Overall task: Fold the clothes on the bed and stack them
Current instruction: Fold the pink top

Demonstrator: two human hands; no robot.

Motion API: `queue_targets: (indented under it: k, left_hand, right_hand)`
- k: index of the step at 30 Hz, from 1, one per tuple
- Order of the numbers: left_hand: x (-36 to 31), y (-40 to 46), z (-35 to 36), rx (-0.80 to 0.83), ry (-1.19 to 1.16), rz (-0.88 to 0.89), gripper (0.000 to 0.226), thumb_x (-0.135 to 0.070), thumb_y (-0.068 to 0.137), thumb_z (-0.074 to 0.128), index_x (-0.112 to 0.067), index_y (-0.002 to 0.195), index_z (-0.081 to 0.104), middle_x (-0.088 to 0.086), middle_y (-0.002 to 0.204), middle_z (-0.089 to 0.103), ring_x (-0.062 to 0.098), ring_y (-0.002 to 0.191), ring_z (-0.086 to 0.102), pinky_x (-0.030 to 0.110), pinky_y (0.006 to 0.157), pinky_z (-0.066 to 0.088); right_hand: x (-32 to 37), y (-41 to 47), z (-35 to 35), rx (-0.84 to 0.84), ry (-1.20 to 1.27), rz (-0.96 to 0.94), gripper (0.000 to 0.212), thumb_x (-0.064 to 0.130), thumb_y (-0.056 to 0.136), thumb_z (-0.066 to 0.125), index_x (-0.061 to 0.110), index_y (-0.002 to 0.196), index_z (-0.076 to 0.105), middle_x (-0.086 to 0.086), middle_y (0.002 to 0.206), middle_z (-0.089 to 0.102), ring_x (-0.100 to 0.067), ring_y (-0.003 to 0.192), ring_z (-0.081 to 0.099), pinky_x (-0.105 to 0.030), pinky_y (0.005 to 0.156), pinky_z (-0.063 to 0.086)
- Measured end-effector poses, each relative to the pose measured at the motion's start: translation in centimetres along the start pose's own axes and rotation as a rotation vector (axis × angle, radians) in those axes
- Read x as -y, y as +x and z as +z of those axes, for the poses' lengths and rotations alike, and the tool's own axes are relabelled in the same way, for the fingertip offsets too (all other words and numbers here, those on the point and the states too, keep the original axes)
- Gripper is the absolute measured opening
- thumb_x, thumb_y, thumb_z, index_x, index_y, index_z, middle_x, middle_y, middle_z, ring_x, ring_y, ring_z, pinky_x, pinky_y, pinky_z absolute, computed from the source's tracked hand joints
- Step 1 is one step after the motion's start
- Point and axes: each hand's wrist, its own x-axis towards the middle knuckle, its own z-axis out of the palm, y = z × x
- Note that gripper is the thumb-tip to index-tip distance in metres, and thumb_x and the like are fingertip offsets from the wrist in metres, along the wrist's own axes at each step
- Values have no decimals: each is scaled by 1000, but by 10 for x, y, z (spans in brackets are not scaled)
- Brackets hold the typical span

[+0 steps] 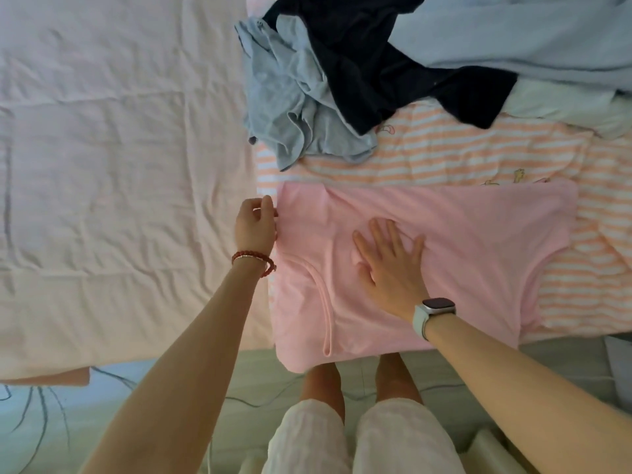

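A pink garment [478,241] lies spread flat at the near edge of the bed, on an orange-and-white striped sheet [461,155]. My right hand [390,258] presses flat on its middle with the fingers spread. My left hand [254,222] is at the garment's left edge with curled fingers pinching the fabric there. Beyond it lie unfolded clothes: a crumpled light grey-blue piece [294,97], a dark navy piece [376,63] partly over it, and a large pale blue piece [530,32] at the far right.
A pale pink quilt [119,148] covers the left half of the bed. A white item [564,100] peeks out under the pale blue piece. My legs stand at the bed's near edge, on a light floor [239,388].
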Motion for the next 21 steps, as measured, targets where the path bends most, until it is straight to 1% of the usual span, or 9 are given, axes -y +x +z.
queue_targets:
  k: [3,6,9,11,14,16,18,19,21]
  left_hand:
    - [7,-11,-13,98,-25,-25,12,-28,94,51,-15,92,50,0,79,60,14,61,56,30,62,50]
    - [16,-26,-15,116,85,55,23,-33,89,59,-17,104,53,-2,93,60,10,72,57,29,71,49]
    - [9,-20,-4,27,142,146,40,-33,86,63,-14,120,51,-2,113,52,-2,74,51,17,74,44]
    - [-8,-10,6,37,168,209,47,-34,86,63,-12,125,49,-1,116,48,0,77,51,18,79,43]
    - [-28,13,18,130,251,165,40,-32,88,60,-15,123,53,-3,107,51,10,93,49,19,83,40]
    - [-33,26,21,133,236,113,19,-22,88,56,-15,105,60,-5,88,56,14,88,51,18,71,41]
    - [-32,34,20,144,224,132,11,-13,88,51,-11,96,59,-6,74,53,18,80,51,19,61,40]
    - [-31,35,18,168,258,176,13,-11,89,50,-7,98,59,-4,75,53,18,80,49,21,63,40]
    - [-30,37,12,196,315,258,16,-9,91,47,-2,102,57,-4,79,51,17,84,47,21,69,37]
  right_hand:
    - [11,-10,1,-221,33,-64,50,34,81,33,16,125,51,-15,134,49,-34,127,40,-67,97,29]
    - [30,-34,14,-430,139,-206,25,29,79,44,17,98,55,-5,100,59,-22,94,47,-44,82,44]
    - [53,-47,22,-369,177,-197,21,32,76,61,17,89,56,-1,84,58,-21,76,53,-34,65,46]
    - [65,-43,23,-301,185,-96,27,37,72,65,16,87,56,1,78,58,-20,69,53,-32,60,45]
    - [79,-29,22,-199,184,67,35,30,67,73,13,92,57,-3,75,58,-23,63,55,-31,55,45]
    - [84,-25,19,-128,194,99,43,16,60,78,9,98,59,-7,78,58,-24,61,57,-29,48,44]
    - [84,-26,15,-91,285,109,38,8,75,65,7,112,53,-11,94,56,-29,74,59,-32,53,43]
    - [83,-28,13,-70,350,99,34,7,83,56,7,116,50,-11,101,54,-30,80,58,-34,58,45]
    - [83,-38,14,-112,475,48,28,7,87,51,6,115,52,-12,101,55,-30,77,58,-39,62,52]
